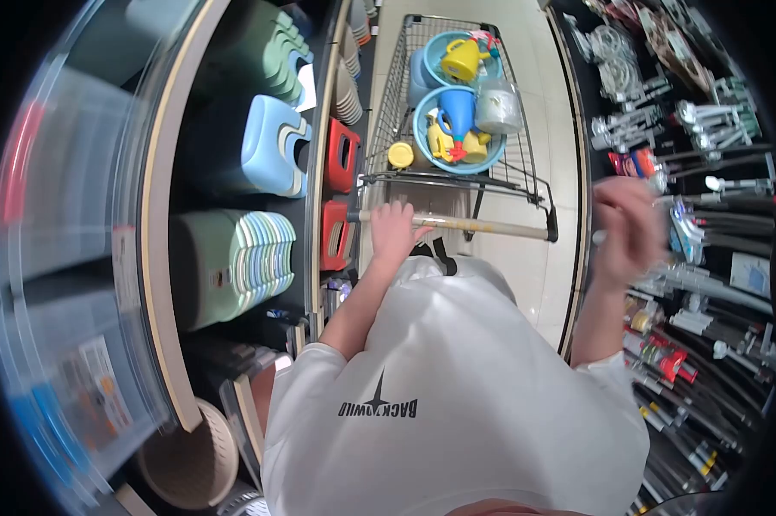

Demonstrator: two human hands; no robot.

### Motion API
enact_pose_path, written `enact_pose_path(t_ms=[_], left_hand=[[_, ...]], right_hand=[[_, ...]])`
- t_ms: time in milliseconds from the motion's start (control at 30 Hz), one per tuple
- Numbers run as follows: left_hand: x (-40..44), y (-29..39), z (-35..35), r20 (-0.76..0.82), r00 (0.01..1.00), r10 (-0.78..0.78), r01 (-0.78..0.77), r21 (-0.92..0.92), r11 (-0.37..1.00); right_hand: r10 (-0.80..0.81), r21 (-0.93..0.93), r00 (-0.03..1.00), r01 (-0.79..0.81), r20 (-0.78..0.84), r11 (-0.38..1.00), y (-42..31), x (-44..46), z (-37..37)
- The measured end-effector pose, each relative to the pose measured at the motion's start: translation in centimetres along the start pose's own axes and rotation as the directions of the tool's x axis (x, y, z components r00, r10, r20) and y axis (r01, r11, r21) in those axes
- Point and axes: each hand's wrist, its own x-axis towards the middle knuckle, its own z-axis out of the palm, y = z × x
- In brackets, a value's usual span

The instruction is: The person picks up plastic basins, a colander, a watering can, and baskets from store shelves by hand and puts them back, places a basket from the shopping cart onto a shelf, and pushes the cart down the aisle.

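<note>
My left hand [392,230] rests over the left part of the shopping cart's handle [495,228], its fingers curled round the bar. Raised off the cart on the right, my right hand [626,230] is smeared by motion beside the hanging goods; its fingers are not clear. Inside the wire shopping cart [397,73] sit two light-blue basins, a far one [433,62] and a near one [421,129]. A yellow watering can [462,60] lies in the far basin, a blue watering can [457,110] in the near one. A clear plastic container [497,107] leans at their right.
Shelves on the left hold a blue stool [263,146], a stack of green and white stools [224,267] and red stools [341,155]. Long-handled goods [715,185] hang along the right. A beige basket [190,464] stands low at left. Tiled floor [543,284] runs between.
</note>
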Motion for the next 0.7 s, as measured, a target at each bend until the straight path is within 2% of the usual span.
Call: enact_pose_path(t_ms=[33,67,100,133,167,200,233,467,567,600,633,667,700], left_hand=[[0.8,-0.3,0.3,-0.014,1.000,-0.006,0.006,0.016,1.000],[1.6,-0.8,1.1,-0.056,0.998,0.015,-0.014,0.024,1.000],[2.2,-1.3,1.6,-0.037,0.999,0.038,-0.037,0.019,0.999],[3.2,-1.8,1.7,-0.023,0.999,0.025,-0.025,0.026,0.999],[4.0,-2.3,1.9,-0.015,1.000,0.011,-0.010,0.032,0.999],[4.8,-2.8,2.2,0.002,1.000,0.010,-0.010,0.021,1.000],[5.4,-3.1,2.5,0.005,1.000,0.022,-0.023,0.019,1.000],[10.0,-5.3,4.2,0.010,1.000,-0.016,0.016,0.030,0.999],[11.3,-6.1,4.7,0.015,0.999,-0.036,0.035,0.019,0.999],[11.9,-6.3,4.8,0.005,0.999,-0.039,0.039,0.004,0.999],[12.5,-6.7,5.3,-0.004,0.999,-0.050,0.050,0.011,0.999],[13.0,-7.0,5.9,-0.001,0.998,-0.060,0.060,0.044,0.997],[13.3,-7.1,6.2,0.009,0.997,-0.072,0.071,0.075,0.995]], right_hand=[[-0.204,-0.083,0.978,0.200,-0.037,0.976,-1.8,2.4,-1.4],[-0.316,-0.066,0.930,0.309,-0.189,0.949,-3.3,3.8,-1.8],[-0.383,0.204,0.905,0.417,-0.184,0.886,-4.0,4.7,-4.3],[-0.397,0.247,0.818,0.522,-0.415,0.816,-6.0,6.7,-1.9],[-0.377,0.254,0.684,0.634,-0.624,0.730,-7.9,8.8,0.5],[-0.382,0.283,0.881,0.456,-0.279,0.844,-9.9,9.9,-2.4],[-0.299,0.233,0.949,0.269,0.103,0.934,-11.3,10.2,-4.9],[-0.343,0.314,0.939,0.333,-0.023,0.889,-6.1,10.5,-6.2],[-0.366,0.371,0.926,0.373,-0.091,0.851,-2.9,12.1,-3.2],[-0.375,0.388,0.920,0.390,-0.116,0.835,-0.9,11.1,-7.1],[-0.386,0.406,0.912,0.409,-0.141,0.817,-0.4,12.1,-4.9],[-0.394,0.424,0.904,0.426,-0.166,0.799,1.1,11.7,-7.0],[-0.396,0.444,0.899,0.437,-0.186,0.782,2.8,12.8,-5.8]])
